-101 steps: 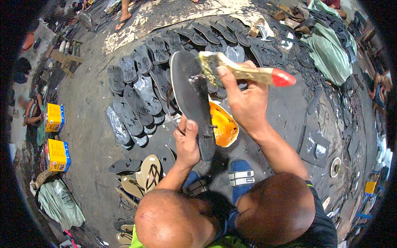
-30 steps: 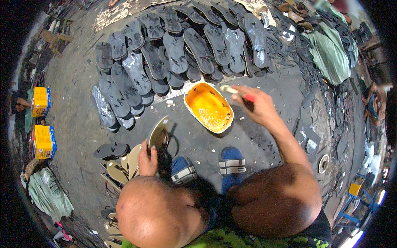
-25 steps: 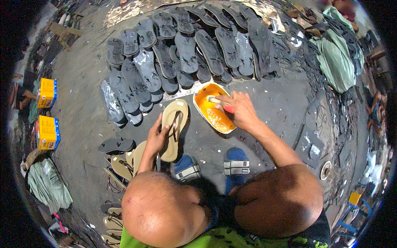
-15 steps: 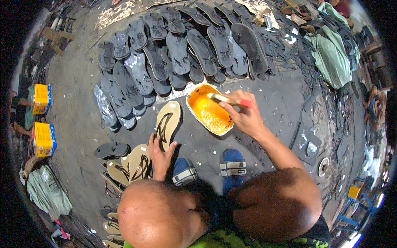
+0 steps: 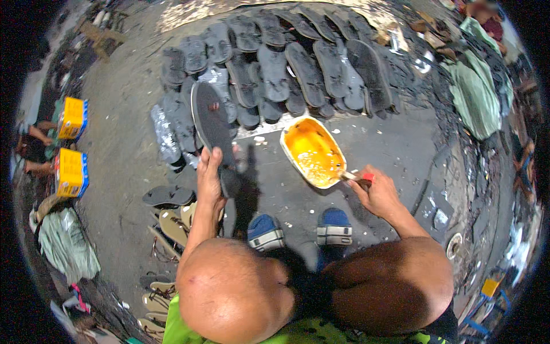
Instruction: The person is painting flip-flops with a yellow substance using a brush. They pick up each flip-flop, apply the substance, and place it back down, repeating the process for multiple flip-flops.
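Note:
My left hand [image 5: 211, 175] grips a sandal [image 5: 211, 117] near its lower end, holding it off the ground. Its dark underside faces up, with small brown strap plugs showing near the far end. In my right hand [image 5: 381, 195] is a brush [image 5: 352, 176] with a red part on its handle. The brush's tip rests at the near right rim of an oblong tub [image 5: 293, 131], whose inside is coated with wet yellow-orange glue-like liquid. Several tan sandals [image 5: 170, 226] with brown straps lie beside my left forearm, a dark sandal [image 5: 167, 195] just beyond them.
Rows of dark soles [image 5: 272, 71] cover the ground ahead. My feet, in blue slippers [image 5: 334, 225], stand below the tub. Two yellow boxes [image 5: 72, 173] are at the left, near another person's hands [image 5: 39, 135]. Green sacks [image 5: 472, 92] lie at the right among scraps.
My left hand has raised the sandal from the ground and turned it underside up. My right hand has drawn the brush from over the tub to its near right rim.

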`<state>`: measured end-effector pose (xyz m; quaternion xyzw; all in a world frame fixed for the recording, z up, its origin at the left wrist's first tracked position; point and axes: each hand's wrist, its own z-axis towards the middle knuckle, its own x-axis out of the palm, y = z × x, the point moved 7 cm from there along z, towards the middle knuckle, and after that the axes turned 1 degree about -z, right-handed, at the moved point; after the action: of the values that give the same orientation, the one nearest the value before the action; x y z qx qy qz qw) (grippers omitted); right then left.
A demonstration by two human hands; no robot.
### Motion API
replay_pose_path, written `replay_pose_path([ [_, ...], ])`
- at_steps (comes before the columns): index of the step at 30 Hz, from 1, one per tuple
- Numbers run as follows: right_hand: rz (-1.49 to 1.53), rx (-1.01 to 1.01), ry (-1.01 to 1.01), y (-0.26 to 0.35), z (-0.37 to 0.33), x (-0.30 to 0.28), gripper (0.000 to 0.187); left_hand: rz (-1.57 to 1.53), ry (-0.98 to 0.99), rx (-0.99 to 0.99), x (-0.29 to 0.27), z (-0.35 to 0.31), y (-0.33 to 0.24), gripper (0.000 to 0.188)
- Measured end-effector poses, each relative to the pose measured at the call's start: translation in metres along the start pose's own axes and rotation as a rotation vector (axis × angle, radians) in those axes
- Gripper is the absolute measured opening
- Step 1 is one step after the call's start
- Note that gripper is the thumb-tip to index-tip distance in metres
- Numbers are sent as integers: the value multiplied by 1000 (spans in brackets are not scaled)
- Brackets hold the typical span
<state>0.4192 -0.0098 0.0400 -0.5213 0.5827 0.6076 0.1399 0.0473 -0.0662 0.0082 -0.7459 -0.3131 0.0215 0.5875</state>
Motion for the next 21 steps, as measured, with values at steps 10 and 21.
replay_pose_path([
  [10, 1108, -188, -384, 107, 64, -46, 23, -303, 322, 146, 137, 22, -53, 61],
  [21, 896, -406, -626, 102, 66, -44, 16, -385, 245, 167, 159, -1, -47, 43],
])
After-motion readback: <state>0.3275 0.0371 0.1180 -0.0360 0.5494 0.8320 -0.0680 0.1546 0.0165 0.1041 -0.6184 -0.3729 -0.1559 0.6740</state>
